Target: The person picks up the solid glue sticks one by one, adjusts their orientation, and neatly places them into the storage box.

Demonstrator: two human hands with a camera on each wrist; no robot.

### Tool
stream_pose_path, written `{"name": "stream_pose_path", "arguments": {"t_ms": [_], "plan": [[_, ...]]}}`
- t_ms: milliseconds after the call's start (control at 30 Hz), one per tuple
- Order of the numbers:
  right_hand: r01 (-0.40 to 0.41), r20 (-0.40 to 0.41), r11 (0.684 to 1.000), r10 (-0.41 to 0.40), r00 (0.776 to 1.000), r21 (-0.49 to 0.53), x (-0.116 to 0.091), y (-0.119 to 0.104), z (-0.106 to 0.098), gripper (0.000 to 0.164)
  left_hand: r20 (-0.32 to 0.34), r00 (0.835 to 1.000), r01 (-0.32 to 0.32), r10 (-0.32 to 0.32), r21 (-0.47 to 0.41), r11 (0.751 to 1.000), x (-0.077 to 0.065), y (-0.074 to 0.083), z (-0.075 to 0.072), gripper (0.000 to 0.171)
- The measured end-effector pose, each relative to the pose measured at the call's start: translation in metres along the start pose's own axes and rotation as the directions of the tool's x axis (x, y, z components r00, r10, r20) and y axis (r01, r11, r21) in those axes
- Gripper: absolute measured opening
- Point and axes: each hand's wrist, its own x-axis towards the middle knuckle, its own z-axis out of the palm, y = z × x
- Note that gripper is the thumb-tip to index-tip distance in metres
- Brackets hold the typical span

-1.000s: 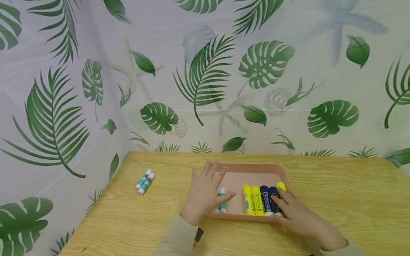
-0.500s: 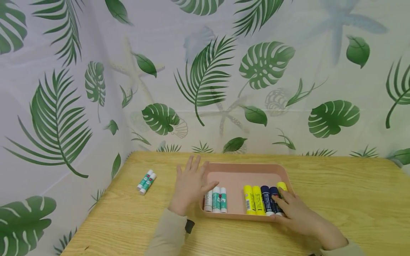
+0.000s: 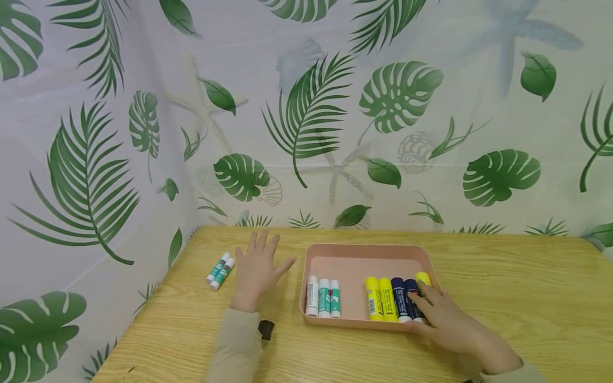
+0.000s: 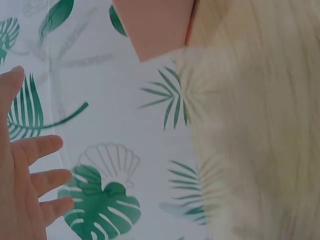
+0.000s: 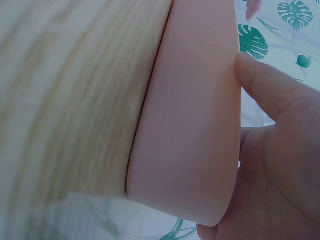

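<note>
My left hand [image 3: 258,274] is over the table, fingers spread and holding nothing, just right of two small teal-and-white glue sticks [image 3: 221,272]. In the left wrist view its fingers [image 4: 45,177] extend loosely. My right hand [image 3: 447,322] rests over the front right corner of a pink tray [image 3: 364,252]. Its thumb [image 5: 260,82] touches the rim, and other fingertips lie over dark blue glue sticks [image 3: 399,298] and a yellow glue stick [image 3: 423,279], partly hiding them. Two yellow glue sticks [image 3: 380,300] lie beside the blue ones. At the tray's left end lie a white glue stick [image 3: 312,295] and two teal-and-white ones [image 3: 329,299].
The wooden table [image 3: 191,340] meets a leaf-patterned cloth [image 3: 316,213] at the back and left. Between the tray's two groups of glue sticks shows bare tray floor. A black wrist strap piece [image 3: 266,330] sits at the left sleeve.
My left hand has moved left from over the tray's left end to beside the two loose glue sticks, uncovering the sticks at that end. The right hand has stayed in place.
</note>
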Motion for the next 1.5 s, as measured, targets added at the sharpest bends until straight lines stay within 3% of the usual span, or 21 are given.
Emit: {"name": "stream_pose_path", "arguments": {"t_ms": [300, 500, 867, 1167, 1500], "plan": [[0.008, -0.015, 1.000, -0.009, 1.000, -0.015, 0.000, 0.002, 0.002, 0.068, 0.029, 0.993, 0.112, -0.112, -0.029, 0.993, -0.002, -0.031, -0.006, 0.069], [0.005, -0.017, 1.000, -0.005, 1.000, -0.007, 0.000, 0.002, 0.003, 0.069, 0.042, 0.988, 0.147, -0.146, -0.030, 0.989, -0.003, -0.040, -0.008, 0.070], [0.024, 0.001, 0.999, -0.024, 1.000, -0.026, 0.003, 0.004, 0.004, 0.066, 0.007, 0.989, 0.149, -0.149, -0.046, 0.988, -0.006, -0.052, -0.012, 0.070], [-0.012, 0.005, 1.000, 0.012, 1.000, -0.004, 0.001, 0.006, 0.004, 0.069, 0.000, 0.991, 0.134, -0.134, 0.026, 0.991, -0.010, -0.068, -0.012, 0.068], [-0.019, 0.029, 1.000, 0.019, 0.999, 0.008, 0.001, 0.005, 0.002, 0.068, 0.059, 0.989, 0.142, -0.139, -0.047, 0.989, -0.013, -0.080, -0.009, 0.068]]}}
